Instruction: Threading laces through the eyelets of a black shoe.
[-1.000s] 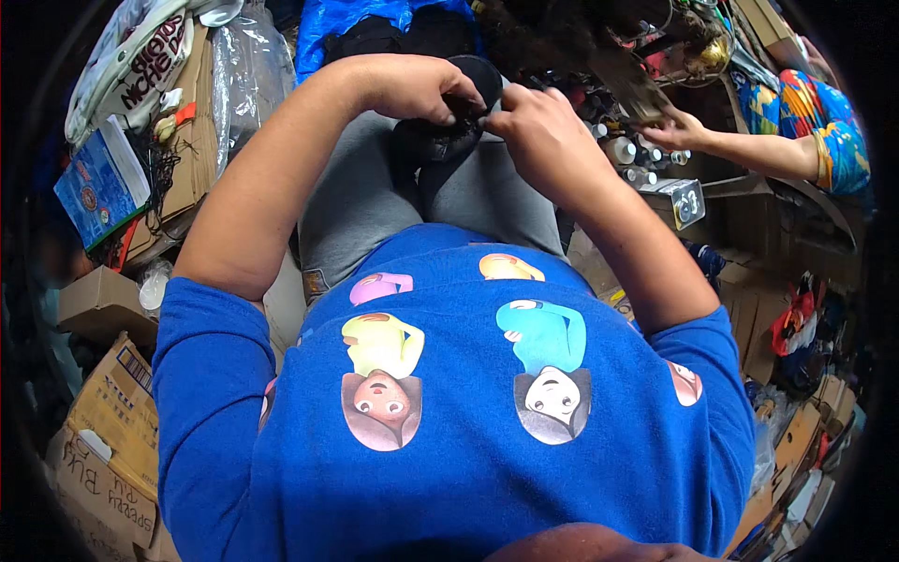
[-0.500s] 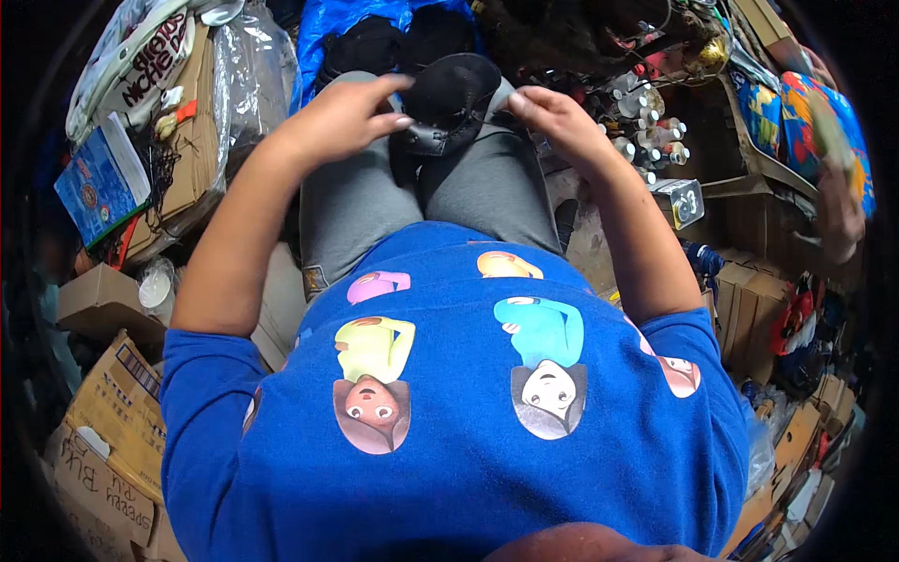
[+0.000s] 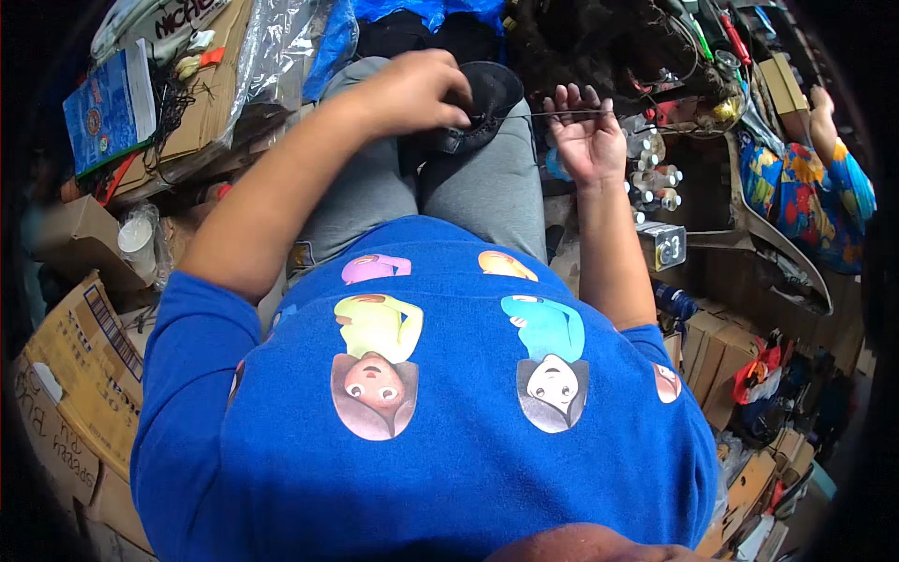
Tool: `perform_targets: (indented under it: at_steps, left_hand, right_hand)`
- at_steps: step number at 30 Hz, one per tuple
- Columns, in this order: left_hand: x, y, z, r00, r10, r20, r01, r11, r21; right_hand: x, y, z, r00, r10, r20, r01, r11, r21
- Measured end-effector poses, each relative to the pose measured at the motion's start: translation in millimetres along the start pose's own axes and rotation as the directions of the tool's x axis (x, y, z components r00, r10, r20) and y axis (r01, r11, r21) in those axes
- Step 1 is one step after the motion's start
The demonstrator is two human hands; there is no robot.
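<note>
A black, rounded, hollow shoe-like piece rests on my thighs, tilted, with a shiny dark patch at its near edge. My left hand lies at its left side, fingers curled and thumb against the near edge; part of the grip is hidden. A thin dark thread stretches taut sideways from the piece to my right hand. That hand is turned palm up to the right of the piece, its fingers bent with the thread across them.
Beyond my knees, more black pieces lie by a blue plastic sheet. Small bottles and a metal tin stand on the right. Cardboard boxes sit on the left. Another person's hand shows at far right.
My right hand has drawn away from the black piece to the right and turned palm up, pulling the thread taut. My left hand has moved right and closed at the piece's edge.
</note>
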State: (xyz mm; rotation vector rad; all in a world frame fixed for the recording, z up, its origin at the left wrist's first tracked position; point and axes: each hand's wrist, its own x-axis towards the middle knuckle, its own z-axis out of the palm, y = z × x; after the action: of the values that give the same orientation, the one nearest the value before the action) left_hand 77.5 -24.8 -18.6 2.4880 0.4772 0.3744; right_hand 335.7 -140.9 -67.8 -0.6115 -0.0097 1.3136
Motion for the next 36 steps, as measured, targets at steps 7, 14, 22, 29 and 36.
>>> perform_targets:
  at_steps: [7, 14, 22, 29, 36]
  left_hand:
    - [3, -16, -20, 0.92, -0.087, 0.383, 0.242, 0.894, -0.378]
    - [-16, -30, -56, 0.91, -0.395, 0.122, 0.379, 0.68, -0.627]
    - [0, -34, -11, 0.852, -0.516, 0.089, -0.21, -0.491, -0.845]
    - [-16, -75, -16, 0.66, -0.719, 0.22, -0.122, -0.392, -0.912]
    - [-65, -47, -70, 0.826, -0.41, -0.387, 0.313, 0.904, -0.292]
  right_hand:
    - [-18, 7, -8, 0.955, 0.225, 0.193, -0.258, 0.952, 0.166]
    - [-28, 14, -13, 0.966, 0.179, 0.185, -0.171, 0.984, -0.057]
    - [-58, -1, -29, 0.996, 0.072, 0.055, -0.055, 0.962, -0.267]
    - [-82, -34, -74, 0.99, 0.101, 0.099, -0.076, 0.971, -0.228]
    - [-105, -87, -68, 0.96, 0.002, -0.279, -0.278, 0.059, -0.959]
